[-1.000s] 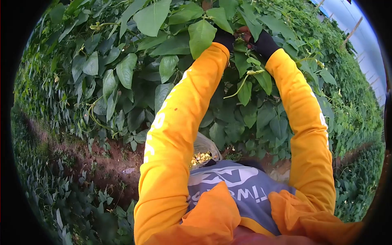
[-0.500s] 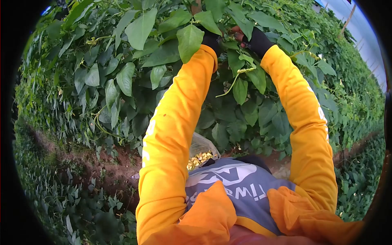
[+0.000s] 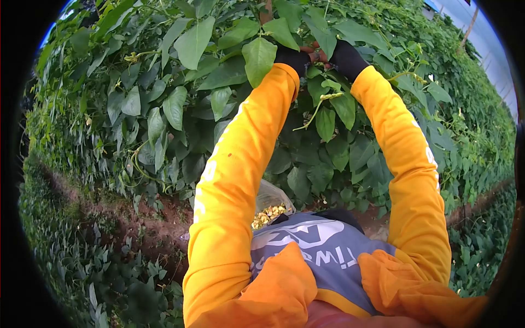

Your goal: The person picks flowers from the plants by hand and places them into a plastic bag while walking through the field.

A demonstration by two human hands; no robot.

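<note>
Head view: the leafy vine (image 3: 317,87) is up in front of you, with your left hand (image 3: 295,59) and right hand (image 3: 345,60) in its leaves. Your fingers are close together, but I cannot tell if they pinch anything. Use a soft touch so the stems don't snap. Mind the pale buds (image 3: 331,96) just below. Lower down, a bag (image 3: 276,193) holds yellow bits (image 3: 268,215).

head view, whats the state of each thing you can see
left hand: raised among leaves, grip unclear
right hand: raised close to left hand, grip unclear
sleeves: down to wrists
bag: open, holding yellow pieces
leaves: green, hanging
post: partly hidden
</note>
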